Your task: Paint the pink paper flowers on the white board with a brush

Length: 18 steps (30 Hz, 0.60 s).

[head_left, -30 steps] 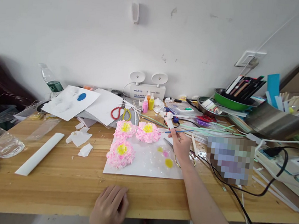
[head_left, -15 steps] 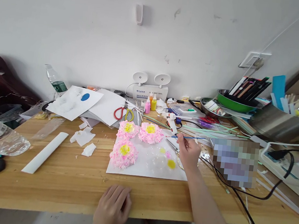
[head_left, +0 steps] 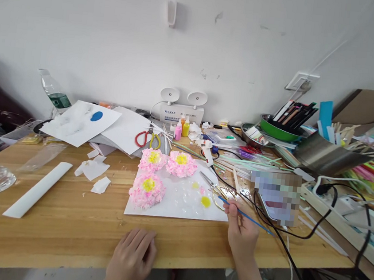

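Observation:
In my right hand [head_left: 242, 228] a thin blue paintbrush [head_left: 254, 220] is pinched between thumb and fingers, its tip pointing left over the scissors' gold handles. My left hand [head_left: 131, 254] rests palm down by the table's front edge, its loosely bent fingers holding nothing. On a white sheet [head_left: 173, 207] lie three fluffy pink flowers with yellow centres: one front left [head_left: 147, 190], one behind it [head_left: 152, 159], one to the right [head_left: 181, 163]. Yellow and pink paint spots [head_left: 205, 201] mark the same sheet. The scissors [head_left: 214, 186] lie open across its right side.
Behind the flowers stand small paint bottles [head_left: 186, 127] and a white glue gun [head_left: 206, 151]. Red- and yellow-handled tools [head_left: 147, 139] lie left of them. A phone-like device [head_left: 276, 198], black cables and a power strip [head_left: 339, 214] occupy the right. A white paper strip [head_left: 39, 189] lies left.
My right hand with the paintbrush has drawn back from beside the right flower toward the table's front. The brush now slants down to the right. The view has shifted right; my left hand stays put.

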### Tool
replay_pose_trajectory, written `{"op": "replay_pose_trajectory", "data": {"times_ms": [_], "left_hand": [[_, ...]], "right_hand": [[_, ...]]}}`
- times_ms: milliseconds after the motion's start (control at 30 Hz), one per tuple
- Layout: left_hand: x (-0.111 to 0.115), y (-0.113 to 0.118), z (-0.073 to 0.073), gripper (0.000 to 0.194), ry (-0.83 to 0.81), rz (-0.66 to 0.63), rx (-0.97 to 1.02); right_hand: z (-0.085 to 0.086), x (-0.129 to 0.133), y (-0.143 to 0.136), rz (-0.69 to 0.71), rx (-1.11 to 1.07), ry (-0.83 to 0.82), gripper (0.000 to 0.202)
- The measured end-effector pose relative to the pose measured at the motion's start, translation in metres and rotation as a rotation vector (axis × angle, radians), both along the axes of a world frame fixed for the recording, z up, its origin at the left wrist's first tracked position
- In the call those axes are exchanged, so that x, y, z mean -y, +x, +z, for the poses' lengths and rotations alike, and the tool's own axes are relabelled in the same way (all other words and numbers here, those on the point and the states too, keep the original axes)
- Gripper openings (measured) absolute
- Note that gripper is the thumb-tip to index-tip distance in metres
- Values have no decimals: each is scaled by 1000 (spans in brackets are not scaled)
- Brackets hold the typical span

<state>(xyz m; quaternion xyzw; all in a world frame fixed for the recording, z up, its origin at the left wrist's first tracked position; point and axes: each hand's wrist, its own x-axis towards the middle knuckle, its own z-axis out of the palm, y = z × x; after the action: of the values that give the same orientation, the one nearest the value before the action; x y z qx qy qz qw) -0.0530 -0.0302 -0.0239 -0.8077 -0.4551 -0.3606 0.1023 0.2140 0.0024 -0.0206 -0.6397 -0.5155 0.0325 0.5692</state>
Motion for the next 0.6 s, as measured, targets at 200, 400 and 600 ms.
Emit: {"op": "replay_pose_trajectory", "data": {"times_ms": [200,400,600], "left_hand": [[0,0,0,14,-9,-12,2],[-2,0,3,14,-27,-24,-5],[-1,1,4,13,-23,-30,-8]], "right_hand": [[-3,-3,-7,72,65,-52,25],[-8,-13,-5,130,131,-62,25],[-9,-10,-6,91,89,-46,25]]}}
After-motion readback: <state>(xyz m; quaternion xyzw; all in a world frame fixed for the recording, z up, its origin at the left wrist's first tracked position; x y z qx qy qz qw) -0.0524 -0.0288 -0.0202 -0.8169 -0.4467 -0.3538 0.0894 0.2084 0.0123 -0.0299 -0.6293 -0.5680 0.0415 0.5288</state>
